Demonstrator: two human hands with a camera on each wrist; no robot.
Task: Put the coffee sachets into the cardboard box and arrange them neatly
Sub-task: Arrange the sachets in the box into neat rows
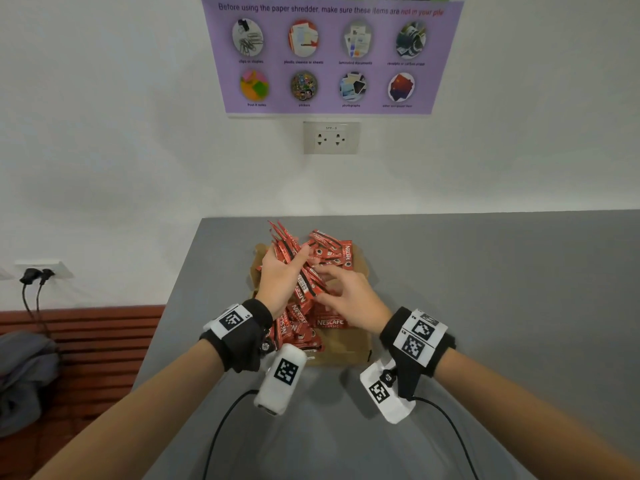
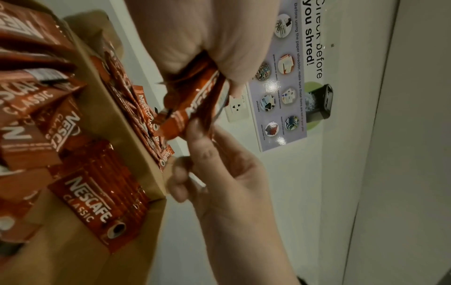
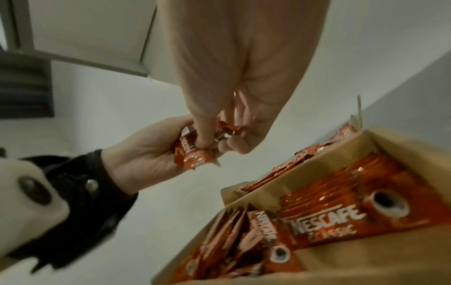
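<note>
A brown cardboard box (image 1: 346,344) sits on the grey table (image 1: 485,306), with several red Nescafe coffee sachets (image 1: 329,322) inside, some stacked flat and some on edge. My left hand (image 1: 289,263) grips a bundle of sachets (image 1: 304,282) above the box, fanned out at its far end. My right hand (image 1: 329,285) pinches the near end of the same bundle. In the left wrist view the left hand (image 2: 195,48) clasps the bundle (image 2: 202,92) and the right hand (image 2: 195,131) pinches its end. The right wrist view shows my right hand (image 3: 207,142) on the bundle (image 3: 190,156) over the box (image 3: 268,189).
The table's left edge (image 1: 173,292) drops to a slatted wooden bench (image 1: 86,334) with a grey bag (image 1: 24,375). On the wall behind are a socket (image 1: 330,137) and a purple poster (image 1: 332,53). Two wrist-camera cables (image 1: 221,427) trail over the near table.
</note>
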